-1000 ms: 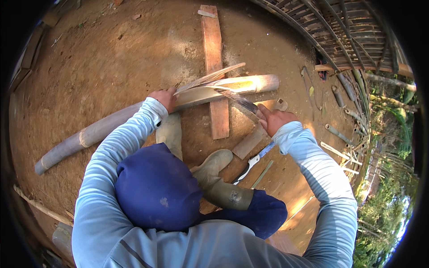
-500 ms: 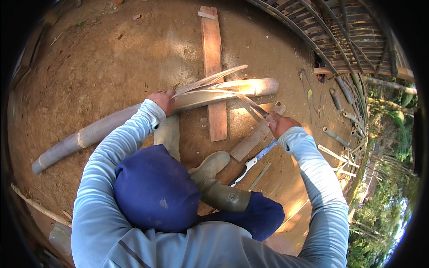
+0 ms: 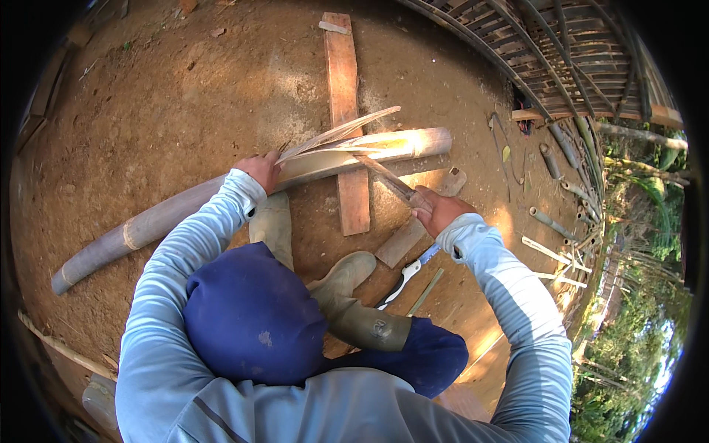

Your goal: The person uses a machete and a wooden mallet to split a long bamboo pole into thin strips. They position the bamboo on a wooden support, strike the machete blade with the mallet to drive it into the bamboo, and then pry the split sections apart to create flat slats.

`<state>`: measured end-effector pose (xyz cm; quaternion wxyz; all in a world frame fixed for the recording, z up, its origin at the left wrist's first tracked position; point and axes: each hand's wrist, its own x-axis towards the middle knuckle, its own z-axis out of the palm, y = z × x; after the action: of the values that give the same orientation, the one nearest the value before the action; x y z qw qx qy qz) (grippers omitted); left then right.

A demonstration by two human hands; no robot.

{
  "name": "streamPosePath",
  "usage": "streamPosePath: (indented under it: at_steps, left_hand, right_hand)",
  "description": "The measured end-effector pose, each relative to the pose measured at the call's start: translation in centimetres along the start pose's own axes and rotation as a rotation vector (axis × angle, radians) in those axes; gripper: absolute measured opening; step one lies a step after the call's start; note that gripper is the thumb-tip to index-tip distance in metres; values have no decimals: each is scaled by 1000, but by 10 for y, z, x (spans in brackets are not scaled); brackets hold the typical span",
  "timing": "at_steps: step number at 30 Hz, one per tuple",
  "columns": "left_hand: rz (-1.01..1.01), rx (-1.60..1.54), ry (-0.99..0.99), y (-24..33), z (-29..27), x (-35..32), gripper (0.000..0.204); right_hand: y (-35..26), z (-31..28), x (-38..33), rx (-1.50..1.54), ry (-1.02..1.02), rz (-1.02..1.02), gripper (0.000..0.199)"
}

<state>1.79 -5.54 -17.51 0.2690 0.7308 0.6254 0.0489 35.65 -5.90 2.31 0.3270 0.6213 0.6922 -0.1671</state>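
Observation:
A long grey-tan bamboo pole lies across the dirt, its right end split and pale. My left hand presses on the pole where the split begins, beside a thin strip peeling upward. My right hand is closed on a long blade whose tip is set into the split end of the pole. The pole rests over a reddish wooden plank. My olive rubber boots sit just below the pole.
A white-and-blue-handled tool and a thin stick lie on the ground by my right boot. A short wood block lies under my right hand. Cut bamboo pieces and a slatted bamboo fence are at the right.
My right hand has drawn down and to the right along the blade, away from the pole. My left hand stays on the pole, and the peeled strip stands a little higher.

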Motion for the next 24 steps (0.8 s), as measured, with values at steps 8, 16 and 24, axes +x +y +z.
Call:
streamPosePath:
  at_steps: [8,16,24]
  left_hand:
    - [58,8,34,-6,12,2,30]
    - [-33,62,-52,8,-4,-1,30]
    - [-36,11,7,4,-1,-5,30]
  right_hand:
    - [69,-4,9,-50,30,60,54]
    - [32,-13,-3,-267,20,104,51]
    - [18,-9,-2,-5,23,40,52]
